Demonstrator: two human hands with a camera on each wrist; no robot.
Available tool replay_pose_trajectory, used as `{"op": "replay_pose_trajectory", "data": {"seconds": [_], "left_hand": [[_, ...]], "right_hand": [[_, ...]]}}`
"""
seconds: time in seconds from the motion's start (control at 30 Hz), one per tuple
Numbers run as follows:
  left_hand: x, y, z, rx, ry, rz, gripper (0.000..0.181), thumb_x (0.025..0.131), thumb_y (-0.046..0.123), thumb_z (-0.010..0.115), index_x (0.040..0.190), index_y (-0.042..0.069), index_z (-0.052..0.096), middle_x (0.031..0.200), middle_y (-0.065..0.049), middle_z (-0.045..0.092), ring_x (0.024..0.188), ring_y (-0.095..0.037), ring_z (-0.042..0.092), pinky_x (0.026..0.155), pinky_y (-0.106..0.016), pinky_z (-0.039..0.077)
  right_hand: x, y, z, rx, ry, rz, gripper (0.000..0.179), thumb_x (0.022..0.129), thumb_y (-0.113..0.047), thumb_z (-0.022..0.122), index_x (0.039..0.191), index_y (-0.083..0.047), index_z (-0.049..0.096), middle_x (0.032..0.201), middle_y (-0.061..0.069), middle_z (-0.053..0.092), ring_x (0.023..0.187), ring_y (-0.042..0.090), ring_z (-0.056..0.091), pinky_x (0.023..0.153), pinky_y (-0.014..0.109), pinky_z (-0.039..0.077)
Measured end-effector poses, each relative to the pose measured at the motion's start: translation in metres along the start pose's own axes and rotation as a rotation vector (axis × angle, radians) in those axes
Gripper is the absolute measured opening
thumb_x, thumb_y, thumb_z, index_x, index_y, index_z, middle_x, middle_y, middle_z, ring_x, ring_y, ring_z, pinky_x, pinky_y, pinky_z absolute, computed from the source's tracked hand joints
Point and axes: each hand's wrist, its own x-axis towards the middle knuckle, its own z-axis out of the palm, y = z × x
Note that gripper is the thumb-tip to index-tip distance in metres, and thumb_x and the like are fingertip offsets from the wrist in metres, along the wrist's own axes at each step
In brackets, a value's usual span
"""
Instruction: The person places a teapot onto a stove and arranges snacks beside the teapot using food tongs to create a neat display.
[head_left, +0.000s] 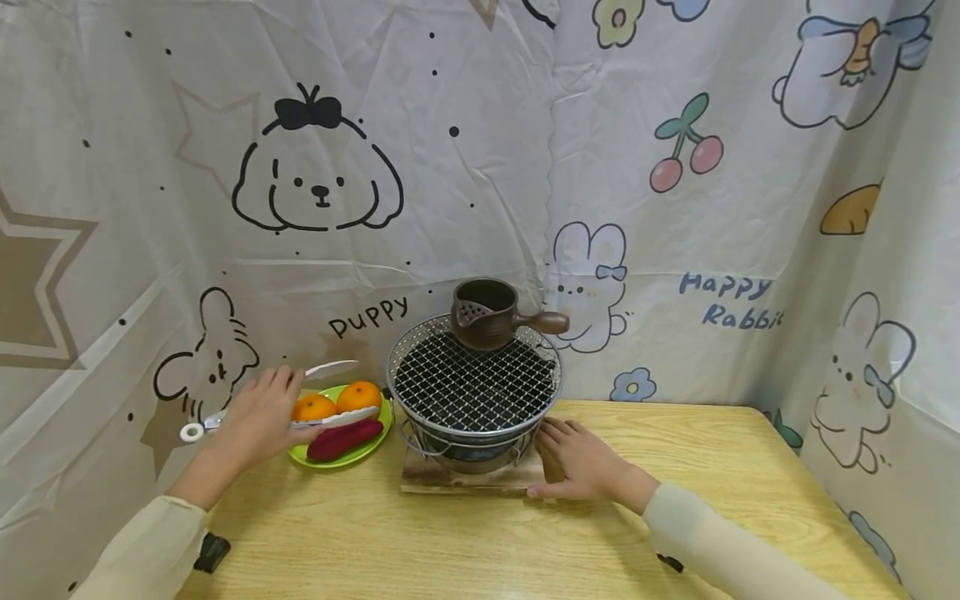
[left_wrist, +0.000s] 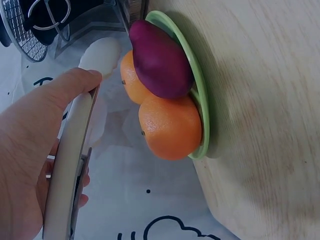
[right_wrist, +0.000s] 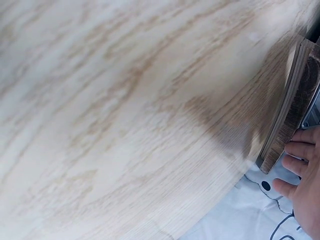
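Note:
My left hand (head_left: 258,414) grips a pair of tongs (left_wrist: 67,170) with pale scalloped tips and a white ring at the end. The tips stand apart, over and behind a green plate (head_left: 387,422). On that plate lie two oranges (head_left: 360,397) and a purple sweet potato (head_left: 345,440); in the left wrist view nothing shows between the tips. My right hand (head_left: 588,465), fingers spread, rests at the right edge of a wooden board (head_left: 472,482) beneath a round grill (head_left: 476,387). A brown side-handled clay pot (head_left: 486,325) sits at the back of the grill mesh.
A light wooden table (head_left: 360,533) carries everything. Behind and beside it hangs a pale curtain (head_left: 465,192) printed with cartoon animals. The plate stands close to the grill's left side, near the table's left edge.

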Motion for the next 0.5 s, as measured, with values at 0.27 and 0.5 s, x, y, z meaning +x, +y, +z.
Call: {"op": "replay_pose_trajectory", "data": {"seconds": [0.27,0.5], "left_hand": [[0.008,0.002,-0.003,0.002,-0.029,0.002,0.088,0.08,0.057,0.077,0.131,-0.011,0.054,0.126,-0.029,0.057,0.114,-0.046,0.055,0.092,-0.059,0.052],[0.015,0.005,-0.004,0.0,-0.084,0.001,0.089,0.08,0.056,0.077,0.13,-0.013,0.053,0.126,-0.03,0.056,0.115,-0.046,0.054,0.094,-0.06,0.051]], "right_hand": [[0.0,0.001,0.001,-0.006,0.01,-0.006,0.101,0.089,-0.08,0.047,0.152,-0.001,0.044,0.157,0.019,0.045,0.146,0.039,0.042,0.118,0.057,0.037],[0.0,0.001,0.001,0.001,-0.002,0.001,0.102,0.089,-0.081,0.047,0.153,0.0,0.044,0.157,0.02,0.044,0.146,0.039,0.042,0.118,0.056,0.037]]}}
